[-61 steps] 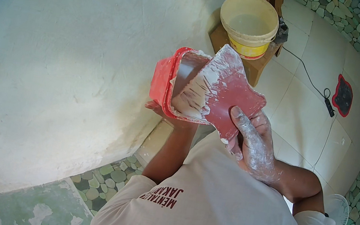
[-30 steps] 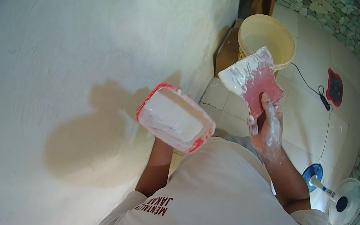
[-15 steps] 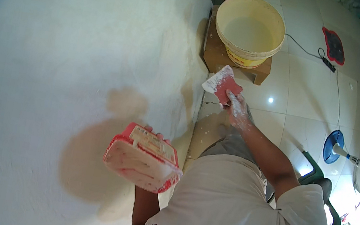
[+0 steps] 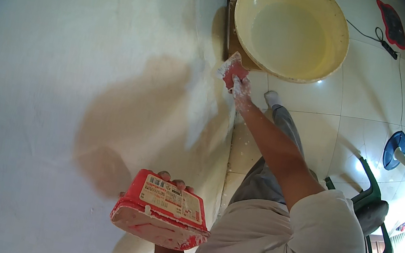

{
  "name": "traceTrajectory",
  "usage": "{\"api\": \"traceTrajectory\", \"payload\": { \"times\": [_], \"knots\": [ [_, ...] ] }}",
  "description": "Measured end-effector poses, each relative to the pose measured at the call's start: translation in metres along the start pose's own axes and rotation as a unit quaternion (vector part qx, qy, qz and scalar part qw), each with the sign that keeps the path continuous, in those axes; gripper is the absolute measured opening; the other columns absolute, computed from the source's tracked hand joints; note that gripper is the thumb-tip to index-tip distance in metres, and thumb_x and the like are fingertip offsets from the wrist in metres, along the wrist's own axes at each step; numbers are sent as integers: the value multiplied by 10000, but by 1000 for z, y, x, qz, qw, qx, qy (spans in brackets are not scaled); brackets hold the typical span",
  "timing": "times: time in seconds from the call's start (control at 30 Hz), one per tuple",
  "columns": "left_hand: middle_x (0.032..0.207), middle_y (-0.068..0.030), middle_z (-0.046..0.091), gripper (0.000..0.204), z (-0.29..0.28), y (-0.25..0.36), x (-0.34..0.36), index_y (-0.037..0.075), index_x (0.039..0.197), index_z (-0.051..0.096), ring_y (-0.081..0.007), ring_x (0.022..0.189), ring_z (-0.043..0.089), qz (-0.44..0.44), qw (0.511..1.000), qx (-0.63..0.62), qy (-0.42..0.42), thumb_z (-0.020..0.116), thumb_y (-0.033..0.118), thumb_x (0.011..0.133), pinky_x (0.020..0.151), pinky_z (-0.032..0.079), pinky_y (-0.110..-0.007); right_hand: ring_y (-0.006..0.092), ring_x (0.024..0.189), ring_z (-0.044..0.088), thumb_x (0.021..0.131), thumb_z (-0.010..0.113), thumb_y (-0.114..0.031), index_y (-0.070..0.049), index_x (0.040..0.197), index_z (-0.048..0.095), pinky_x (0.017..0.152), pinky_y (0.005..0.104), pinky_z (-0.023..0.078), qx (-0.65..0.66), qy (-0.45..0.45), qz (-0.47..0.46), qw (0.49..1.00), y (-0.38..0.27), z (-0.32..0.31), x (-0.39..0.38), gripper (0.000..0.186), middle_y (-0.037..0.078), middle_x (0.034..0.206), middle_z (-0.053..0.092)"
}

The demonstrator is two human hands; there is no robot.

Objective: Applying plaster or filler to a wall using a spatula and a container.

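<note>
My left hand (image 4: pixel 178 182) grips a red rectangular plastic tub (image 4: pixel 168 201), its fingers curled over the far side. White paste coats the tub's rim and inside. My right hand (image 4: pixel 242 91), smeared with white, is closed round a red putty spreader (image 4: pixel 234 74) whose edge carries white paste. The spreader is up by the white wall (image 4: pixel 61 76), left of the bucket; I cannot tell whether it touches the wall.
A large cream bucket (image 4: pixel 244 5) of cloudy liquid stands on a brown wooden stand (image 4: pixel 246 59) against the wall. To the right are a power strip (image 4: pixel 389 49) with its cord, a red-rimmed dark mat (image 4: pixel 392 24), a blue-based fan (image 4: pixel 394 150) and a green chair (image 4: pixel 371 189) on the tiles.
My right hand has moved left with the spreader, closer to the wall. The bucket looks larger and nearer. The tub sits lower in view, and one foot now shows below the bucket.
</note>
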State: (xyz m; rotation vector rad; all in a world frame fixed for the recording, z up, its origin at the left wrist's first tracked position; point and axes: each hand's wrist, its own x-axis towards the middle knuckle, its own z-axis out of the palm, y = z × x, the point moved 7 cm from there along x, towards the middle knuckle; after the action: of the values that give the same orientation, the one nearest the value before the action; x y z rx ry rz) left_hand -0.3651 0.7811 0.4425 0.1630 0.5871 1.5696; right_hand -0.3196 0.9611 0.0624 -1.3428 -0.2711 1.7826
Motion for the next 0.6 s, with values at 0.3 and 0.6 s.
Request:
{"api": "traceTrajectory", "payload": {
  "times": [0.3, 0.6],
  "knots": [
    [1254, -224, 451, 586, 0, -6, -8, 42, 1307, 372, -390, 1206, 433, -16, 999, -28, 33, 564, 403, 887, 981, 432, -535, 376, 799, 585, 902, 446, -128, -39, 1031, 594, 691, 446, 452, -306, 79, -318, 894, -54, 125, -47, 215, 213, 894, 619],
    [1264, -213, 444, 580, 9, -7, -1, 49, 1309, 377, -386, 1203, 434, -23, 998, -38, 43, 563, 401, 888, 986, 429, -530, 238, 924, 574, 930, 478, -226, -1, 1148, 548, 821, 349, 436, -243, 19, -96, 965, 6, 24, -95, 321, 150, 1002, 611]
  ]
}}
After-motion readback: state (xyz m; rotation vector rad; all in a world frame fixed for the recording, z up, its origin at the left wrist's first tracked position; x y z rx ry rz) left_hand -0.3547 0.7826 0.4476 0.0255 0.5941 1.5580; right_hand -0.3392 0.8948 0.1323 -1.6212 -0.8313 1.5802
